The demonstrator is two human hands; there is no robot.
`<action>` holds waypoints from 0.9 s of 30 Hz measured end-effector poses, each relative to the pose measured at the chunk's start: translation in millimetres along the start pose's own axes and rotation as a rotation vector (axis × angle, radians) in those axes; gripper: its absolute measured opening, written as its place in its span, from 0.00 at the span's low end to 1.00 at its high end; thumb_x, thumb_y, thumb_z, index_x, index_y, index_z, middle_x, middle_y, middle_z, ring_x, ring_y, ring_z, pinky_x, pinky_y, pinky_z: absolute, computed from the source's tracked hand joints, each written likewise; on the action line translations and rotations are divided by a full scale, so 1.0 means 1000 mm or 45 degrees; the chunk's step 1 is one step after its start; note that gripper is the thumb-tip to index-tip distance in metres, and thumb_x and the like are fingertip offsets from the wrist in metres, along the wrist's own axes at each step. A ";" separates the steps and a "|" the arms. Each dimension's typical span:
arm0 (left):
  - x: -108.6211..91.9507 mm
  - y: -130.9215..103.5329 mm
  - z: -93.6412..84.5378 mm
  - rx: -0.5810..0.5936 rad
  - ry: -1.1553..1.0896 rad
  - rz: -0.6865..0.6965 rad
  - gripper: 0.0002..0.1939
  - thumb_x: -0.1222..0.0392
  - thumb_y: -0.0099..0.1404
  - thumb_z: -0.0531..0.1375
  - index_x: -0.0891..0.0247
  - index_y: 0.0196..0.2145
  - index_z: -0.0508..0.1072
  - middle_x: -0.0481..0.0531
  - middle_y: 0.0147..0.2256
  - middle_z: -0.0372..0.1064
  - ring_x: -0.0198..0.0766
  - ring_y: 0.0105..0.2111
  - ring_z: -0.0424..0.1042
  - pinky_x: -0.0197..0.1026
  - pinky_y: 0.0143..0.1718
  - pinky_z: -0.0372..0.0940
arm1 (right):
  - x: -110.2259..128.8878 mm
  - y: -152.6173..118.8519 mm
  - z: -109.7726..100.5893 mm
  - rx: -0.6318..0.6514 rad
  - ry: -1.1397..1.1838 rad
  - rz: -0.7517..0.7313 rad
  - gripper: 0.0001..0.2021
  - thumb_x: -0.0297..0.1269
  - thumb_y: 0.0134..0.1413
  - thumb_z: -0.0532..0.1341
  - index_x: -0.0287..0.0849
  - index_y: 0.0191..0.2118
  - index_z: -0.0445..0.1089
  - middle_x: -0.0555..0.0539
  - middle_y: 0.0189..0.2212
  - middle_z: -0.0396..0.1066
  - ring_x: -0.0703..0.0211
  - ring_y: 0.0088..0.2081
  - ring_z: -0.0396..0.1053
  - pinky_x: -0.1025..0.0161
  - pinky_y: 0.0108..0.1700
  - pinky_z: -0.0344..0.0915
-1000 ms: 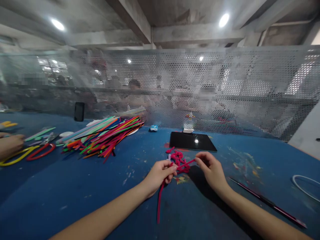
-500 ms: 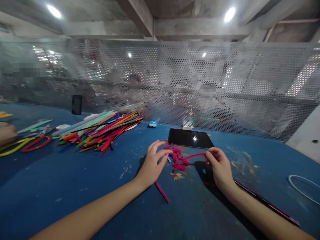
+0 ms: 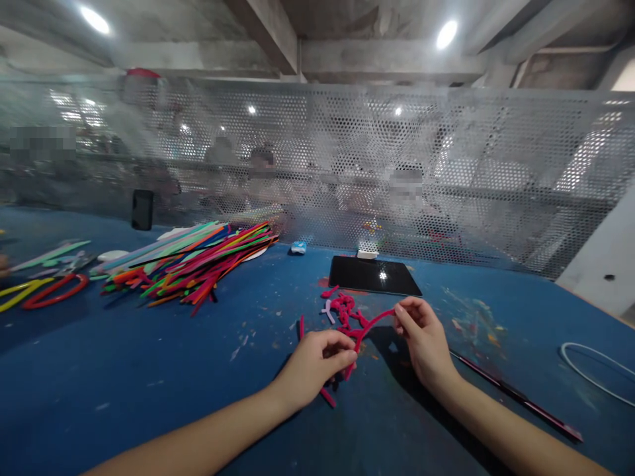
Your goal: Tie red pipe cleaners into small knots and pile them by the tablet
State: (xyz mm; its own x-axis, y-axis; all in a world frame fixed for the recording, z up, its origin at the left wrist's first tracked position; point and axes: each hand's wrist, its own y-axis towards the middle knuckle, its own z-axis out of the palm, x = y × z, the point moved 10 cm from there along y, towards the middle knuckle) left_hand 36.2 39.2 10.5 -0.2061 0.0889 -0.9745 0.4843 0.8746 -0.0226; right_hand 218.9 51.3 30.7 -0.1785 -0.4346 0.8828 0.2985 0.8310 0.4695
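Observation:
My right hand (image 3: pixel 421 334) pinches one end of a red pipe cleaner (image 3: pixel 373 320), which curves down and left. Lower on it, my left hand (image 3: pixel 322 363) has its thumb and fingers closed round the other part, near a bend. Just behind lies a clump of twisted red pipe cleaner pieces (image 3: pixel 342 305) on the blue table (image 3: pixel 198 383). A small pale lilac piece (image 3: pixel 328 311) rests at the clump's left side. Another red pipe cleaner (image 3: pixel 328 397) passes beneath my left hand, its two ends showing.
A black tablet (image 3: pixel 374 275) lies behind the clump. Many coloured pipe cleaners (image 3: pixel 198 261) are piled at the left, beside red-handled scissors (image 3: pixel 57 291). A dark thin stick (image 3: pixel 516 393) and white cable (image 3: pixel 595 357) are at the right. A perforated metal screen (image 3: pixel 322 158) stands behind.
My left hand has moved down and toward me from beside the clump and closed on the red pipe cleaner. That pipe cleaner is now raised in a curve. The view has shifted slightly.

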 end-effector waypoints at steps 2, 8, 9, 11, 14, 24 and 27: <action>0.005 0.003 -0.002 -0.016 -0.066 -0.013 0.09 0.56 0.55 0.57 0.64 0.30 0.68 0.45 0.23 0.64 0.30 0.20 0.60 0.32 0.21 0.57 | 0.009 -0.002 0.001 0.018 -0.107 -0.064 0.08 0.39 0.49 0.58 0.43 0.36 0.63 0.47 0.32 0.66 0.56 0.33 0.65 0.58 0.34 0.64; 0.011 0.006 -0.007 -0.089 -0.167 -0.032 0.09 0.55 0.55 0.56 0.63 0.27 0.64 0.42 0.19 0.58 0.29 0.18 0.60 0.30 0.19 0.55 | 0.070 -0.032 0.032 0.123 -0.818 -0.701 0.26 0.31 0.49 0.57 0.46 0.56 0.53 0.41 0.56 0.52 0.43 0.56 0.50 0.40 0.54 0.50; 0.012 0.007 -0.009 -0.113 -0.181 -0.046 0.09 0.55 0.55 0.56 0.63 0.27 0.64 0.42 0.19 0.58 0.29 0.18 0.60 0.30 0.18 0.55 | 0.077 -0.039 0.036 0.104 -0.908 -0.793 0.30 0.30 0.49 0.56 0.45 0.59 0.48 0.40 0.57 0.50 0.43 0.57 0.49 0.40 0.53 0.52; 0.014 0.008 -0.014 -0.173 -0.194 -0.074 0.09 0.55 0.54 0.56 0.63 0.26 0.64 0.42 0.19 0.58 0.29 0.18 0.59 0.31 0.18 0.56 | 0.086 -0.049 0.035 0.037 -0.970 -0.913 0.35 0.28 0.49 0.56 0.45 0.61 0.40 0.39 0.57 0.48 0.43 0.57 0.49 0.40 0.53 0.53; 0.013 0.008 -0.019 -0.227 -0.171 -0.080 0.09 0.55 0.54 0.56 0.64 0.26 0.64 0.42 0.19 0.58 0.29 0.18 0.59 0.31 0.19 0.56 | 0.102 -0.070 0.037 -0.012 -1.051 -1.224 0.36 0.26 0.48 0.58 0.47 0.61 0.42 0.43 0.57 0.51 0.46 0.57 0.50 0.43 0.56 0.51; -0.009 -0.001 0.002 -0.008 -0.019 0.118 0.07 0.58 0.56 0.56 0.65 0.30 0.69 0.44 0.23 0.61 0.30 0.23 0.58 0.32 0.24 0.54 | 0.095 -0.089 0.080 0.695 -1.097 -1.355 0.15 0.28 0.61 0.46 0.33 0.48 0.64 0.41 0.39 0.72 0.56 0.39 0.68 0.57 0.43 0.66; -0.008 -0.002 0.007 0.039 -0.063 0.070 0.08 0.57 0.56 0.56 0.65 0.30 0.69 0.44 0.21 0.61 0.30 0.22 0.58 0.32 0.23 0.54 | 0.095 -0.090 0.077 0.726 -1.089 -1.324 0.16 0.28 0.61 0.45 0.31 0.48 0.63 0.38 0.37 0.72 0.55 0.36 0.68 0.59 0.36 0.67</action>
State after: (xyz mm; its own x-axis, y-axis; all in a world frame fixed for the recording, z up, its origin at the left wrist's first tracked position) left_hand 42.4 33.2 16.7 -0.1363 0.1124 -0.9843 0.5197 0.8540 0.0255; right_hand 102.7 -38.2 70.5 -0.6287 -0.7464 -0.2180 -0.6775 0.3882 0.6247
